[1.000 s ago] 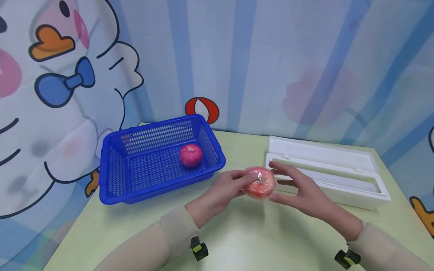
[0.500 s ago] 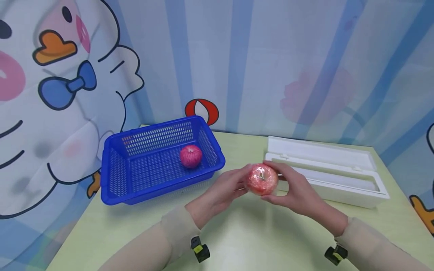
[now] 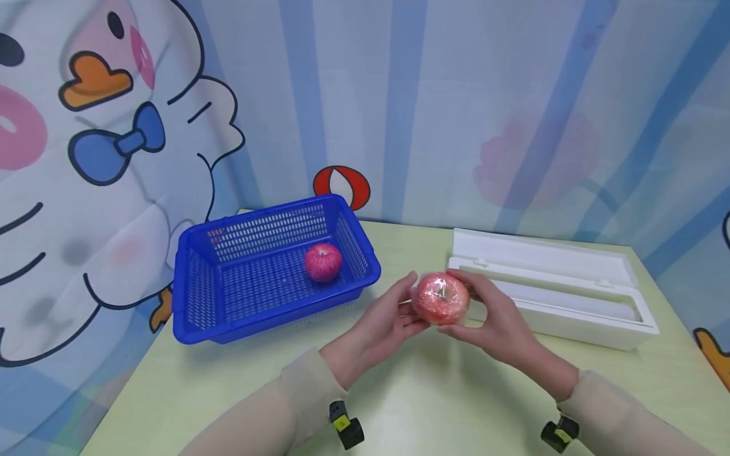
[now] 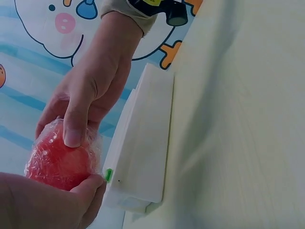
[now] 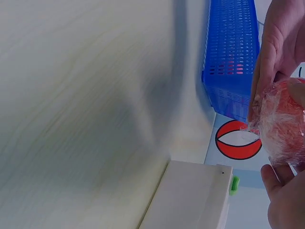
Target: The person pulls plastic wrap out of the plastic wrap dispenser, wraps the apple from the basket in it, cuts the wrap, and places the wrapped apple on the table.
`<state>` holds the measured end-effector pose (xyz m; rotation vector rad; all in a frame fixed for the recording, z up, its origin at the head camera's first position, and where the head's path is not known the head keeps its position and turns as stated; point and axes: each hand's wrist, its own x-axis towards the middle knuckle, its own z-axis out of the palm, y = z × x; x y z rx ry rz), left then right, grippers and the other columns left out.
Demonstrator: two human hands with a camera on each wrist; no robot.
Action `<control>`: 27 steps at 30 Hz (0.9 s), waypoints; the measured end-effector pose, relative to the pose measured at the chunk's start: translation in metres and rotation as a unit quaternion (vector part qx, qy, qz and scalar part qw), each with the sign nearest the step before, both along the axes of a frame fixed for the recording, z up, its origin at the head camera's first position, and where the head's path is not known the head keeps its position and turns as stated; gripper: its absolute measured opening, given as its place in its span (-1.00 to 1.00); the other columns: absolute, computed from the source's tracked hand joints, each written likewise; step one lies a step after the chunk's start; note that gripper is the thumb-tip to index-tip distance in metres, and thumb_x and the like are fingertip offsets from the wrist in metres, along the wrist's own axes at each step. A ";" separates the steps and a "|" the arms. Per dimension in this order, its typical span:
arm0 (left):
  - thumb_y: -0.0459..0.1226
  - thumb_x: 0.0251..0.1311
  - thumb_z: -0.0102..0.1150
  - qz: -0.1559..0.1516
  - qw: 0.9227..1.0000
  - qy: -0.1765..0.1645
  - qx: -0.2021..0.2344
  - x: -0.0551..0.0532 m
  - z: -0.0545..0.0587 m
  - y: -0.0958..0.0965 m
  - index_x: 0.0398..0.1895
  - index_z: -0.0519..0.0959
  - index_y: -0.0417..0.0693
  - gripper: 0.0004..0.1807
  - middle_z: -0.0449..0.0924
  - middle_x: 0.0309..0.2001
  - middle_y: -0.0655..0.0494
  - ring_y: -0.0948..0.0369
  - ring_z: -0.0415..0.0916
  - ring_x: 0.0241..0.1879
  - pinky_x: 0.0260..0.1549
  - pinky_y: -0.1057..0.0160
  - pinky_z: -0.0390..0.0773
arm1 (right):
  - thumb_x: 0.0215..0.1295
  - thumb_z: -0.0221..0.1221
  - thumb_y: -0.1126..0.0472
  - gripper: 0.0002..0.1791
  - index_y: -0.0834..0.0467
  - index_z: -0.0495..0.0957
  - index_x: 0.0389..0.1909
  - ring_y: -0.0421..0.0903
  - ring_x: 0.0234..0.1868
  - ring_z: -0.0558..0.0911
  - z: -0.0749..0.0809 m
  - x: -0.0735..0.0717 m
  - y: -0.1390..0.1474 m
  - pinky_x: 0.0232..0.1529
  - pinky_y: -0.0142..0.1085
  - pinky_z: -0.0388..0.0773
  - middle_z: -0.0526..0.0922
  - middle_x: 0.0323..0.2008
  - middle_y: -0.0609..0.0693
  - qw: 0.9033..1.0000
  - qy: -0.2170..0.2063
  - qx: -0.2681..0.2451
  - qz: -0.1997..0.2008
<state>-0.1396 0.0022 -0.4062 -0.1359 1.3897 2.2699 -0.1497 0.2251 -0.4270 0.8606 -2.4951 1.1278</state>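
Observation:
A red apple (image 3: 441, 299) wrapped in clear cling film is held up over the table, stem side up. My right hand (image 3: 502, 323) grips it from the right, thumb at the near side and fingers at the far side. Fairly straight fingers of my left hand (image 3: 382, 326) touch its left underside, while the left thumb stands away from it. Loose, crinkled film shows around the apple (image 4: 62, 155) in the left wrist view. In the right wrist view the left hand (image 5: 281, 43) lies along the wrapped fruit (image 5: 283, 124).
To the left stands a blue plastic basket (image 3: 251, 326) with another apple (image 3: 323, 262) inside. A long white cling film dispenser (image 3: 582, 326), lid raised and a roll (image 3: 564, 301) within, sits at the right back. Behind the pale table (image 3: 433, 405) hangs a printed curtain (image 3: 353, 95).
The right hand has come in from the right and taken hold of the apple. The left hand has loosened its grip, its thumb lifting off the top and its fingers moving to the underside.

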 end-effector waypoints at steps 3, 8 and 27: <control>0.09 0.60 0.05 -0.008 1.000 -0.001 -0.004 -0.003 -0.002 -0.001 0.52 0.39 -0.24 -0.30 0.55 0.34 -0.29 -0.11 0.53 0.37 0.42 -0.04 0.46 | -0.05 0.69 0.30 0.02 0.22 0.41 0.48 0.09 0.25 0.66 -0.001 0.001 -0.001 0.23 0.08 0.65 0.61 0.32 0.13 1.000 -0.013 -0.001 -0.001; 0.06 0.59 0.10 -0.048 0.996 0.017 -0.071 -0.010 -0.008 -0.009 0.48 0.50 -0.12 -0.40 0.61 0.28 -0.19 -0.02 0.64 0.22 0.29 0.02 0.60 | -0.06 0.70 0.28 0.01 0.17 0.44 0.47 0.04 0.26 0.64 -0.003 0.005 -0.002 0.20 0.14 0.65 0.64 0.29 0.06 1.000 -0.024 0.012 0.010; 0.08 0.54 0.16 -0.098 0.974 0.081 -0.185 -0.006 -0.020 -0.030 0.35 0.58 -0.20 -0.39 0.70 0.16 -0.05 0.10 0.67 0.10 0.18 0.03 0.68 | -0.04 0.71 0.17 0.00 0.11 0.46 0.47 -0.03 0.27 0.65 -0.015 0.010 -0.013 0.20 0.00 0.68 0.66 0.30 -0.01 0.996 -0.061 0.012 0.057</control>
